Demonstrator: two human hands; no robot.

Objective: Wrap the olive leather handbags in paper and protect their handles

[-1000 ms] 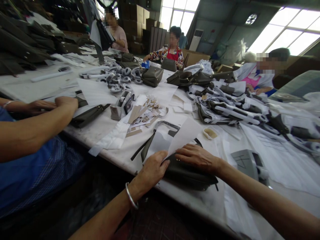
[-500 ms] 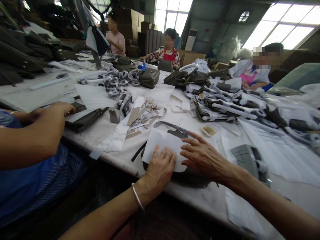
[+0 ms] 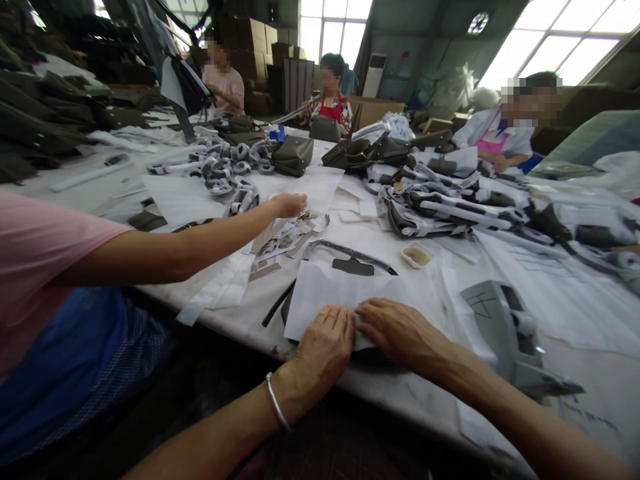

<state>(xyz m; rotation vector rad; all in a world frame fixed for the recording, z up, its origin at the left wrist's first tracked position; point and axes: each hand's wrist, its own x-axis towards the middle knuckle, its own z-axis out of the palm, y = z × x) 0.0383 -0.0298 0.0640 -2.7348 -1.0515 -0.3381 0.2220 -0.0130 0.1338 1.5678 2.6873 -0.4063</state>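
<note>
A white sheet (image 3: pixel 320 290) covers most of a dark olive handbag lying at the table's front edge. The bag's plastic-wrapped handle (image 3: pixel 345 248) and a dark tab (image 3: pixel 353 267) show beyond the sheet. My left hand (image 3: pixel 327 337), with a silver bangle at the wrist, lies on the sheet's near part, fingers flat and side by side. Touching the sheet just right of it is my right hand (image 3: pixel 400 330), fingers stretched towards the left one. A dark strap (image 3: pixel 279 305) sticks out on the bag's left.
A co-worker's arm (image 3: pixel 220 243) reaches across from the left above paper scraps (image 3: pixel 285 240). Wrapped bags (image 3: pixel 460 200) are heaped to the right. A small dish (image 3: pixel 416 256) and a grey holder (image 3: pixel 493 320) stand nearby. Other people sit across the table.
The white sheet now reaches further right over the bag. My right hand has come down onto it beside the left. The co-worker's arm has stretched out over the scraps.
</note>
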